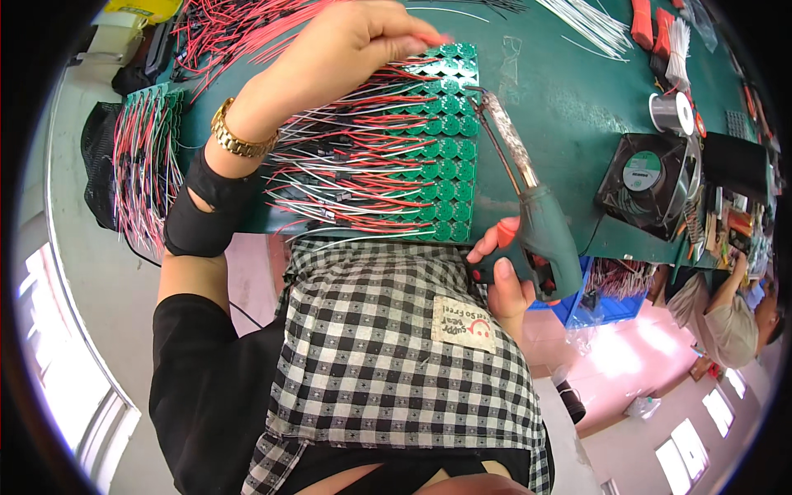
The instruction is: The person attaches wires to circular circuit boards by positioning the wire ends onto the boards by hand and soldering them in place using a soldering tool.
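My left hand (363, 41), a gold watch on its wrist, pinches what looks like a red wire (431, 38) over the top of a green circuit board panel (458, 148). Rows of small round boards make up this panel. Many red and white wires (346, 157) fan out from it to the left, beneath my left forearm. Wrapped round the handle of a dark green soldering gun (544, 227) is my right hand (505, 276), with a finger at the red trigger. The gun's long metal barrel slants up-left, its bent tip close to the panel's right edge.
Loose red wires (239, 33) and white wires (586, 29) lie on the green table at the back. A second wired panel (148, 165) is at left. On the right are a solder spool (672, 113), a fan (645, 177) and a blue crate (606, 305). Another person (722, 318) sits beyond.
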`<control>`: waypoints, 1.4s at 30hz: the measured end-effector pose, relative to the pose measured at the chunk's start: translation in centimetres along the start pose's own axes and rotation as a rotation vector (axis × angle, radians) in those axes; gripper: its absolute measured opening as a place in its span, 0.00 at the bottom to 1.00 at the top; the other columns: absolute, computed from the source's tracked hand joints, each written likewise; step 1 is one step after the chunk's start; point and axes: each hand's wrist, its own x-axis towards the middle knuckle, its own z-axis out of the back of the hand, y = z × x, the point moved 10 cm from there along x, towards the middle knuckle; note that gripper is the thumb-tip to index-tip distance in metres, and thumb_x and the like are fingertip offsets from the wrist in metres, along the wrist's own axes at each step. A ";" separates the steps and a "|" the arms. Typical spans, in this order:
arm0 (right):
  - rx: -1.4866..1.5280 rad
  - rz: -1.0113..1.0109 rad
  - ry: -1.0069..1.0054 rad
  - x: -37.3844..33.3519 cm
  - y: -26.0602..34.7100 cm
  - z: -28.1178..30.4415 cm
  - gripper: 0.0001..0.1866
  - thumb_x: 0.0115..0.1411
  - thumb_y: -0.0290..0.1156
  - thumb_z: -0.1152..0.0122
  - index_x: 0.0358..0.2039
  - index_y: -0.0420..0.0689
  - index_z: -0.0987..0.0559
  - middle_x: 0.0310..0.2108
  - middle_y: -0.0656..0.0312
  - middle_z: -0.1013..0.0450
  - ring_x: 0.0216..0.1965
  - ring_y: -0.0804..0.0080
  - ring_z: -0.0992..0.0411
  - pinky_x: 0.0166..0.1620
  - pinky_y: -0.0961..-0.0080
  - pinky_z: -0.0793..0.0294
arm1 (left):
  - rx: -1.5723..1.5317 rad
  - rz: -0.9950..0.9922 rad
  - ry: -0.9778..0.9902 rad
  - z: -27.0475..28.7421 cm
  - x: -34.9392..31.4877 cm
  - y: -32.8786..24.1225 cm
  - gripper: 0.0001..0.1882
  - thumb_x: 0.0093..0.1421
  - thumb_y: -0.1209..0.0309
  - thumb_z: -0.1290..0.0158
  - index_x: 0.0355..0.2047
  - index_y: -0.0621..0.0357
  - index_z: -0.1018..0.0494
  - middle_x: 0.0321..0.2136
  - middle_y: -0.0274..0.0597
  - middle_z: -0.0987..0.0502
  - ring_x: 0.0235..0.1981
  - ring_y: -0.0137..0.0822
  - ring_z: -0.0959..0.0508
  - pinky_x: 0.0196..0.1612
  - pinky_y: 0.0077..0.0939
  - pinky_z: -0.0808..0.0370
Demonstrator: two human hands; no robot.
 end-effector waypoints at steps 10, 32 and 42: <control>-0.098 0.091 0.029 0.1 0.8 -0.4 0.24 0.54 0.31 0.44 0.52 0.39 0.32 0.28 0.59 0.30 0.26 0.75 0.33 0.30 0.76 0.34 | 0.162 0.060 -0.036 -3.1 -1.6 -0.3 0.04 0.56 0.76 0.46 0.32 0.63 0.24 0.25 0.40 0.26 0.25 0.30 0.26 0.31 0.22 0.29; -0.106 0.014 -0.071 -0.1 1.7 -0.3 0.24 0.50 0.32 0.41 0.46 0.35 0.32 0.28 0.54 0.31 0.26 0.70 0.32 0.28 0.75 0.29 | 0.149 0.176 -0.082 -3.2 -1.5 0.6 0.05 0.48 0.73 0.41 0.25 0.62 0.24 0.21 0.35 0.29 0.20 0.25 0.30 0.26 0.19 0.32; -0.196 -0.012 -0.033 0.1 1.7 -0.6 0.10 0.50 0.27 0.43 0.34 0.40 0.27 0.25 0.63 0.31 0.24 0.76 0.34 0.29 0.78 0.34 | 0.188 0.197 -0.080 -3.2 -1.6 0.6 0.06 0.47 0.73 0.41 0.24 0.62 0.23 0.20 0.36 0.29 0.20 0.26 0.29 0.26 0.20 0.31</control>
